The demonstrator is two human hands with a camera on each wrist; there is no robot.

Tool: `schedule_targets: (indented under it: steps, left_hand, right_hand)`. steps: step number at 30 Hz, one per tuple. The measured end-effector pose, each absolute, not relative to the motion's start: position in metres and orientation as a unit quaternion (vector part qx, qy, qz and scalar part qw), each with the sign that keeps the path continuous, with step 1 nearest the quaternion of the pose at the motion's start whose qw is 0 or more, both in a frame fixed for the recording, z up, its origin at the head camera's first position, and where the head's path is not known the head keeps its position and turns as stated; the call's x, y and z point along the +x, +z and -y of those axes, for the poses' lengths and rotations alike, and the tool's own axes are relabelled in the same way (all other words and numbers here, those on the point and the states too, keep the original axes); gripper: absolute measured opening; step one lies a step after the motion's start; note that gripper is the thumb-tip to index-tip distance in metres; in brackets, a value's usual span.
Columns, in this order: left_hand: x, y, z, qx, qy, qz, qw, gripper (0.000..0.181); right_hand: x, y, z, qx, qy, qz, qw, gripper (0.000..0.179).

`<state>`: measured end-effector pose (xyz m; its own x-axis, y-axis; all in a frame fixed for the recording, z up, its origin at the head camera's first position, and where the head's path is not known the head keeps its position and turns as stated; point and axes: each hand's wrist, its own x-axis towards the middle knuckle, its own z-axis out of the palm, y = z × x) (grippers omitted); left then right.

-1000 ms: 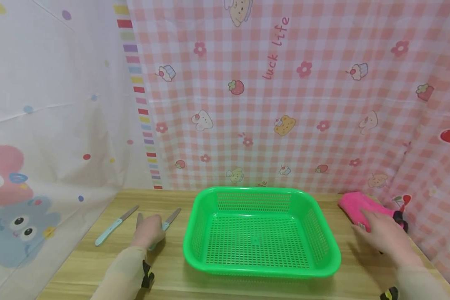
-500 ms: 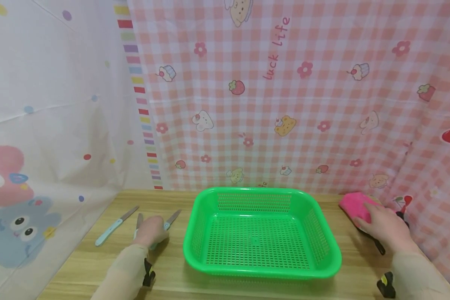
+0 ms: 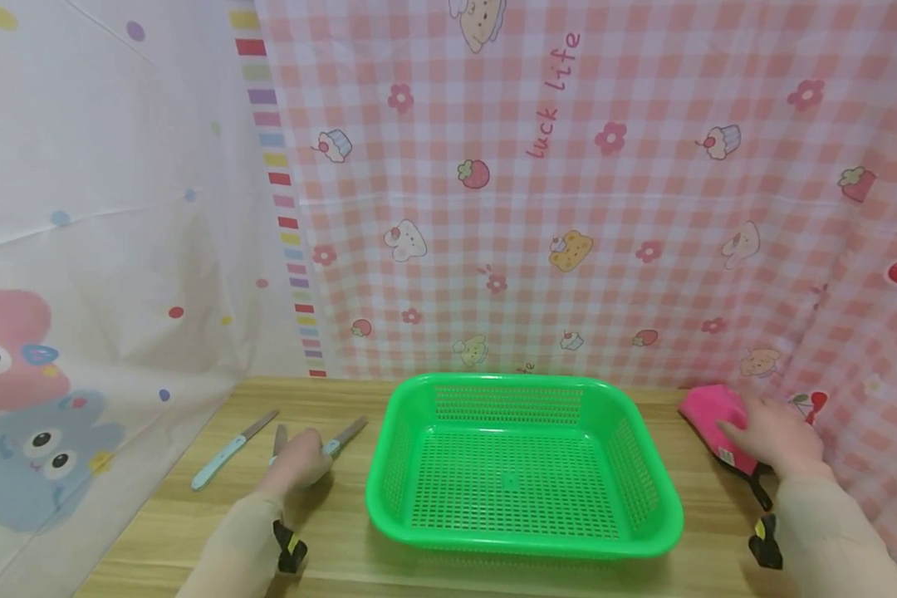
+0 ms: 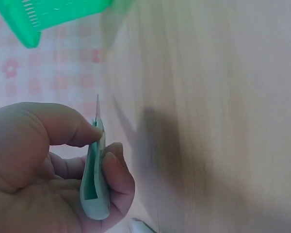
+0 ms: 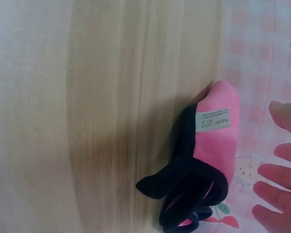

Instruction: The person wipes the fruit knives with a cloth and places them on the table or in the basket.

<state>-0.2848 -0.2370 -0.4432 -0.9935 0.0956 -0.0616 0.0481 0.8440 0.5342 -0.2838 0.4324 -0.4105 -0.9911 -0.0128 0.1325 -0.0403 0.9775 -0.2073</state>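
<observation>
Wood table (image 3: pixel 329 552): left hand (image 3: pixel 301 459) pinches knife (image 4: pixel 102 191); right hand (image 3: pixel 781 436), spread, empty beside pink cloth (image 3: pixel 713 414). Pickup step, apparently; next likely calls for right-hand grip.

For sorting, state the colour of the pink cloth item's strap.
The strap is black, clearest in the right wrist view.

"What's the left grip (image 3: pixel 297 459) doing?"
"Pinching: the left thumb (image 4: pixel 72 125) presses from one side, the left fingers (image 4: pixel 120 179) curl in from the other."
"And the right grip (image 3: pixel 781 432)?"
"Loose. The right thumb (image 5: pixel 287 119) stands apart from the right fingers (image 5: pixel 281 175), which spread a little."
"The arms (image 3: pixel 235 540)?"
"Both reach forward, well apart, in pale sleeves (image 3: pixel 830 531)."
</observation>
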Motion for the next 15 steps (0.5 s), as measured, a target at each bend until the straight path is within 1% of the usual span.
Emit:
schedule_targets:
  steps: [3, 5, 8, 9, 11, 15]
  left_hand:
    - [-0.282, -0.444, 0.239, 0.041, 0.311, -0.949, 0.030, 0.022]
    - [-0.278, -0.444, 0.241, 0.044, 0.330, -0.943, 0.015, 0.021]
    - [-0.270, -0.440, 0.245, 0.040, 0.363, -0.931, 0.004, 0.008]
    - [-0.267, -0.439, 0.245, 0.040, 0.373, -0.927, 0.001, 0.007]
    - [-0.261, -0.436, 0.246, 0.036, 0.390, -0.920, -0.001, 0.015]
    - [-0.249, -0.431, 0.246, 0.036, 0.410, -0.911, -0.010, 0.021]
  right_hand:
    - [-0.285, -0.411, -0.435, 0.002, 0.113, 0.991, 0.065, 0.085]
    - [-0.285, -0.412, -0.435, -0.003, 0.119, 0.991, 0.061, 0.087]
    - [-0.286, -0.415, -0.436, -0.015, 0.126, 0.991, 0.053, 0.091]
    - [-0.287, -0.416, -0.436, -0.018, 0.128, 0.990, 0.052, 0.091]
    - [-0.288, -0.418, -0.437, -0.023, 0.129, 0.990, 0.048, 0.092]
    - [-0.291, -0.421, -0.439, -0.034, 0.126, 0.991, 0.041, 0.094]
